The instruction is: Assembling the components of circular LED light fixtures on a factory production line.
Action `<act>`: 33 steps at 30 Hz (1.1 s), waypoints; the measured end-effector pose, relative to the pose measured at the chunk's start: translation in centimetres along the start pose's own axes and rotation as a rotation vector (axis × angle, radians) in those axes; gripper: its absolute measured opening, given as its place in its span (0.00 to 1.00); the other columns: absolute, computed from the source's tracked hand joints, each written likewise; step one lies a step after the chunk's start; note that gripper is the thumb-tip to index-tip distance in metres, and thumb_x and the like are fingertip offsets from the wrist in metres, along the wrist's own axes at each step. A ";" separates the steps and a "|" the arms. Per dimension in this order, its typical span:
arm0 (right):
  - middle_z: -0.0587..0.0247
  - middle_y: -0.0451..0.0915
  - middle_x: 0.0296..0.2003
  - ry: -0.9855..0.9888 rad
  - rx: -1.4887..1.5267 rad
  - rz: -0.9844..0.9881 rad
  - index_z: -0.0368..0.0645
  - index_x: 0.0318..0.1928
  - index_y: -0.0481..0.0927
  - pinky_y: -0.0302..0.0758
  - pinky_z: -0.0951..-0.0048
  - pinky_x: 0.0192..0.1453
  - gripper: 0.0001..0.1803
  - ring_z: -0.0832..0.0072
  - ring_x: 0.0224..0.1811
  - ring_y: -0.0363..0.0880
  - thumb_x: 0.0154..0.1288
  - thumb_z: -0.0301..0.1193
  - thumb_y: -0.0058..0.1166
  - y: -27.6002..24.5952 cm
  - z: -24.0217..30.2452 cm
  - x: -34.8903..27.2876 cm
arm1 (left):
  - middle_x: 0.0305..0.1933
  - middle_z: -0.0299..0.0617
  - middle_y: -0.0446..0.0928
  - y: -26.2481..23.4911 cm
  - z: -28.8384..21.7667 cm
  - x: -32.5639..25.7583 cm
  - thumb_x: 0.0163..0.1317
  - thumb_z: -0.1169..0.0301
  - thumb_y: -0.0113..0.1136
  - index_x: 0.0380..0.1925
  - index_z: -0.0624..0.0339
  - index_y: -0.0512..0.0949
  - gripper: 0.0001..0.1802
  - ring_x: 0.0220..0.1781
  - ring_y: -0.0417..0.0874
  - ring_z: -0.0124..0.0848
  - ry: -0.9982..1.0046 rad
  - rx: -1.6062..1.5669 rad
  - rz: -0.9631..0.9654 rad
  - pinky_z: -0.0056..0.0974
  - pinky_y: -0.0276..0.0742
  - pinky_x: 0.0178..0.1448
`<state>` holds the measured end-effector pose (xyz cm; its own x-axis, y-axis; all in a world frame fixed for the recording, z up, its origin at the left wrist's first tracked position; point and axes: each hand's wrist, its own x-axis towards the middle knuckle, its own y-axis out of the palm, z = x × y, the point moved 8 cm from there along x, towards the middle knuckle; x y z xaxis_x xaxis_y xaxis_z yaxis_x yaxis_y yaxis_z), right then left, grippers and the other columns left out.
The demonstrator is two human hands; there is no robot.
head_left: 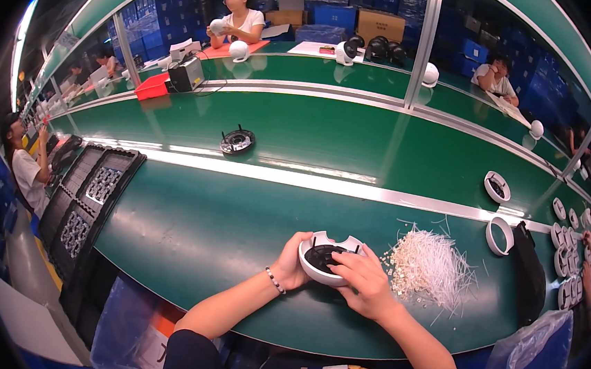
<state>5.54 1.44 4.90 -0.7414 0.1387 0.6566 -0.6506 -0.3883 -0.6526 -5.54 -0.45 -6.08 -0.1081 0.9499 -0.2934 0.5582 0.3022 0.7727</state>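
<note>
A round white plastic housing with a notch in its far rim is held above the green bench, tilted toward me. Inside it sits a black round part with upright posts. My left hand wraps the housing's left side, thumb along the rim. From the right, my right hand grips the housing, and its fingers reach over the rim onto the black part. To the right of my hands lies a pile of thin white strips, with small beige pieces along its left side.
On the belt stand a black disc part and a white ring with a black inside. A white ring and a black bag lie right. Black trays stand left. Co-workers sit opposite; another's hands are far right.
</note>
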 end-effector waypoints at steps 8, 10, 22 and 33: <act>0.56 0.77 0.38 -0.147 0.032 -0.021 0.37 0.38 0.74 0.72 0.63 0.48 0.22 0.63 0.40 0.76 0.34 0.19 0.60 -2.8 0.0 -1.2 | 0.46 0.54 0.73 0.8 2.2 0.6 0.56 0.56 0.35 0.46 0.68 0.68 0.28 0.46 0.76 0.42 -0.150 -0.086 0.092 0.42 0.72 0.51; 0.57 0.77 0.35 -0.149 0.030 -0.045 0.37 0.37 0.74 0.74 0.65 0.45 0.21 0.63 0.38 0.77 0.34 0.19 0.60 -3.1 0.2 -1.0 | 0.47 0.54 0.72 0.9 2.4 0.7 0.55 0.55 0.35 0.46 0.69 0.68 0.28 0.46 0.76 0.42 -0.168 -0.101 0.099 0.43 0.72 0.52; 0.53 0.78 0.31 -0.123 -0.001 -0.016 0.36 0.31 0.74 0.73 0.62 0.47 0.20 0.57 0.37 0.78 0.29 0.13 0.55 -3.1 0.8 -1.3 | 0.45 0.52 0.75 2.1 3.3 -0.1 0.56 0.56 0.37 0.45 0.71 0.69 0.28 0.45 0.78 0.38 -0.195 -0.115 0.308 0.38 0.72 0.52; 0.47 0.71 0.49 -0.070 -0.032 0.023 0.39 0.48 0.69 0.66 0.56 0.56 0.35 0.50 0.53 0.68 0.31 0.23 0.66 -4.3 0.0 -1.4 | 0.46 0.54 0.73 1.8 1.9 -0.2 0.55 0.56 0.36 0.47 0.68 0.68 0.28 0.46 0.77 0.42 -0.177 -0.135 0.260 0.42 0.73 0.51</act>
<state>9.36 2.87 6.79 -0.7435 0.0660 0.6655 -0.6395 -0.3609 -0.6788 -2.92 -0.26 -5.70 0.1739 0.9715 -0.1610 0.4332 0.0714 0.8985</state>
